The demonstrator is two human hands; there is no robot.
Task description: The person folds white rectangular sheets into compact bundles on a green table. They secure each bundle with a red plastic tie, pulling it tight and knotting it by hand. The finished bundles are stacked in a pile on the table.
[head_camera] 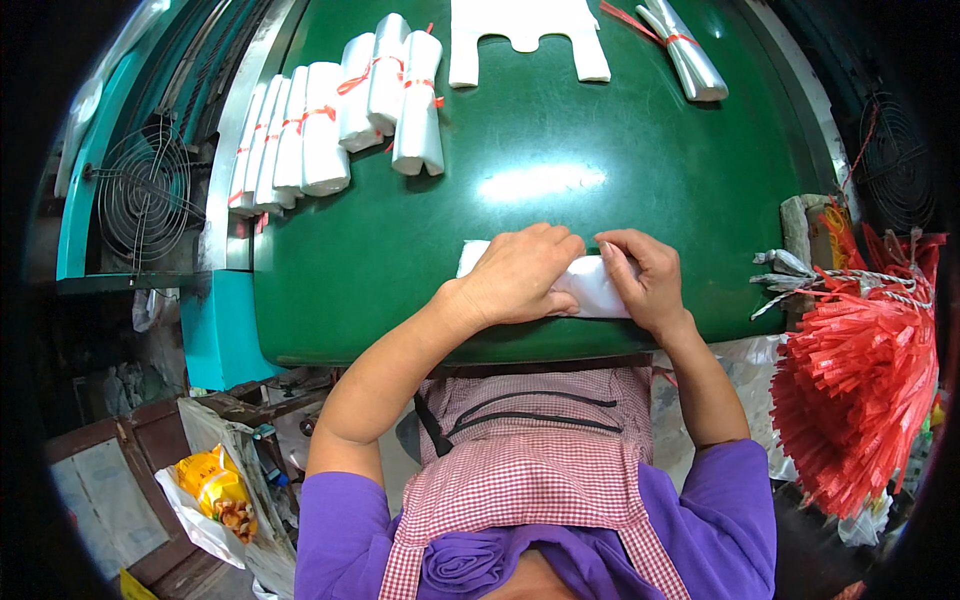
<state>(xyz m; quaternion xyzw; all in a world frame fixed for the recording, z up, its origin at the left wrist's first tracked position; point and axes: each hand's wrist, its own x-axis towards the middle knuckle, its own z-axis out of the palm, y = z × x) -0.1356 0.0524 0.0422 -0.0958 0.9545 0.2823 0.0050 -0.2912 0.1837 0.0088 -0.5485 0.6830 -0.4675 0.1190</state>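
A rolled bundle of white plastic bags (596,289) lies near the front edge of the green conveyor belt (420,217). Over its left part rests my left hand (517,271), thumb toward me and fingers on the far side. My right hand (645,281) grips the right end, the thumb lying along the top. Much of the roll is hidden beneath both hands; a white end shows past my left hand. Farther up the belt, a flat white T-shirt bag (525,22) lies with its handles pointing toward me.
Several bag rolls tied with red strips (322,127) lie at the belt's left. Another tied roll (694,64) is at the far right. A bunch of red plastic strips (862,375) hangs right of the belt. Round fan guards (146,191) flank the machine.
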